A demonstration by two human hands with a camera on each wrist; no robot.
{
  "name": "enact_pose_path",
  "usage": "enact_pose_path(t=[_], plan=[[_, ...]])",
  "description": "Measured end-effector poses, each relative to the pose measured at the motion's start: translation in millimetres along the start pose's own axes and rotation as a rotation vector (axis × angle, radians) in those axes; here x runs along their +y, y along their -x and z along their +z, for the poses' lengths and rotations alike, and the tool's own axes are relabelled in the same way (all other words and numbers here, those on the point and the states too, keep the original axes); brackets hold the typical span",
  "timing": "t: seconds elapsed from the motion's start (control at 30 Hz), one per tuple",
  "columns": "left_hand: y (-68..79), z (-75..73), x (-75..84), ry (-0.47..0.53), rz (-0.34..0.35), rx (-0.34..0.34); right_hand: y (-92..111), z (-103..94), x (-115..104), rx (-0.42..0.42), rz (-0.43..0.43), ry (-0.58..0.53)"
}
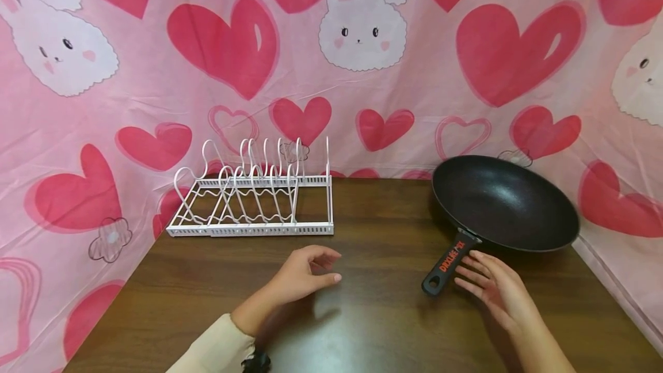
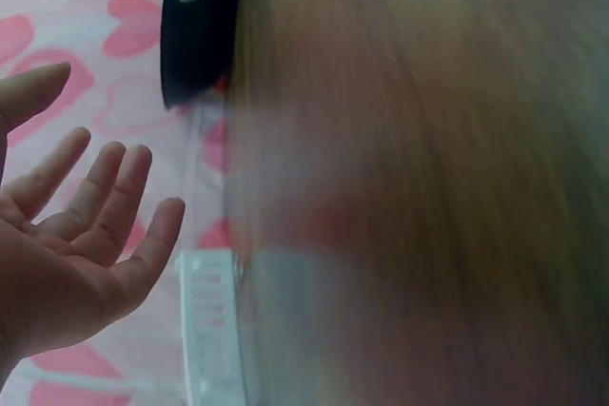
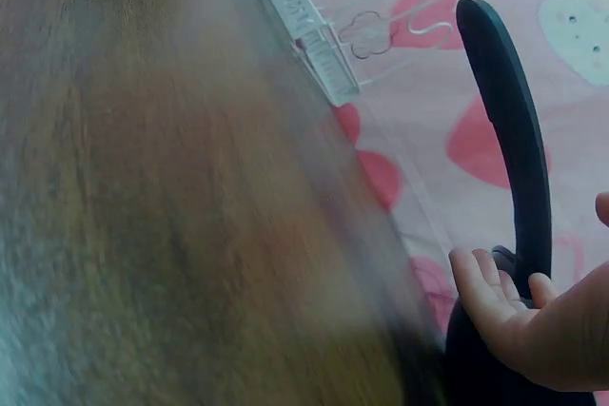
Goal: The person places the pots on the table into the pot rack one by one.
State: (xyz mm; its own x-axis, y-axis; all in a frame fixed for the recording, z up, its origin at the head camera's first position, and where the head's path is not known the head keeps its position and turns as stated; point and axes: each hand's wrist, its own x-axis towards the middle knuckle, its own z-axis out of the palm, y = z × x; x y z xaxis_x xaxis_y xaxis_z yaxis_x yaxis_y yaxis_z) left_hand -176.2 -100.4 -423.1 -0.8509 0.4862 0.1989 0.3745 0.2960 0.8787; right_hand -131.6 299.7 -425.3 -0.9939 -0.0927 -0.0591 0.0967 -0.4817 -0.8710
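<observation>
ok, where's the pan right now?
In the head view, the black pan is at the right of the wooden table, near the patterned backdrop, its handle beside the right hand.

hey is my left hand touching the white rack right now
Apart. The head view shows a strip of bare tabletop between your left hand and the white rack.

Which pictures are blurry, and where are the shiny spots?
Head view: mostly sharp, pale glare low on the table and a shine inside the pan; left wrist view: table smeared with blur; right wrist view: table blurred too, the handle clearer.
</observation>
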Motion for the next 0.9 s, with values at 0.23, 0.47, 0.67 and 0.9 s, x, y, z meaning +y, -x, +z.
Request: enact_pose_path(t=[0.23,0.47,0.67,0.9], plan=[[-19.7,22.5,9.3,0.192,-0.046,-0.101,-6.0,0.7,4.3,-0.058,0.058,-0.151],[-40.6,48.8,19.2,0.387,-0.132,-0.196,-13.9,0.6,13.9,-0.198,0.024,-0.320],[-57.1,68.3,27.6,0.567,-0.226,-0.311,-21.8,1.3,19.8,-0.269,-0.013,-0.353],[-73.1,84.0,33.7,0.614,-0.241,-0.342,-27.6,3.0,23.1,-0.230,-0.015,-0.350]])
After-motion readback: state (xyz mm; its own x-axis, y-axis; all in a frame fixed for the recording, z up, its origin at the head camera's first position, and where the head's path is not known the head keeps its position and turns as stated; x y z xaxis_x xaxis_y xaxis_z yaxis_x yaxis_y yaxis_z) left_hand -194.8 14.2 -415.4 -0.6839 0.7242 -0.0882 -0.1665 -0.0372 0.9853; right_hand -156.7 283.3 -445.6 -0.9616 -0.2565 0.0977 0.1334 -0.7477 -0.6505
